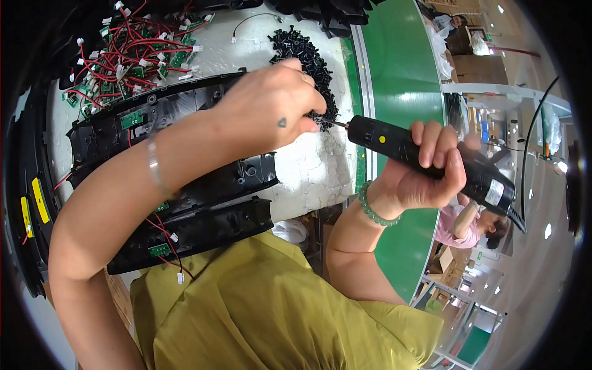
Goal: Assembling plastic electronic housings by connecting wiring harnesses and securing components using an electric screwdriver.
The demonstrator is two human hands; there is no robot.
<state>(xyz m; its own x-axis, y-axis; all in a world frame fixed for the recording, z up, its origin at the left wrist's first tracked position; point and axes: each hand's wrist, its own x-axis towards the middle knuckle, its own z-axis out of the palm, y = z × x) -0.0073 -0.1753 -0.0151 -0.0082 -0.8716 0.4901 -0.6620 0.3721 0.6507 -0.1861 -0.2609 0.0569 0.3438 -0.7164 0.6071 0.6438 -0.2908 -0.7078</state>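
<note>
My right hand (pixel 435 163) is wrapped round a black electric screwdriver (pixel 382 139), its thin bit pointing left. Close to the bit's tip, my left hand (pixel 277 102) is closed in a pinch; what lies between its fingertips is too small to make out. Just beyond these fingers spreads a heap of small black screws (pixel 302 52) on a white surface (pixel 308 179). Under my left forearm lie long black plastic housings (pixel 256 169), partly hidden by the arm. One of them carries a small green circuit board (pixel 132 119) with red wires.
A tangle of circuit boards with red wires and white plugs (pixel 132 52) lies at the far left. Black parts with yellow strips (pixel 39 200) stand at the left edge. To the right runs a green belt (pixel 404 74) with a metal rail. Another person (pixel 461 223) sits beyond.
</note>
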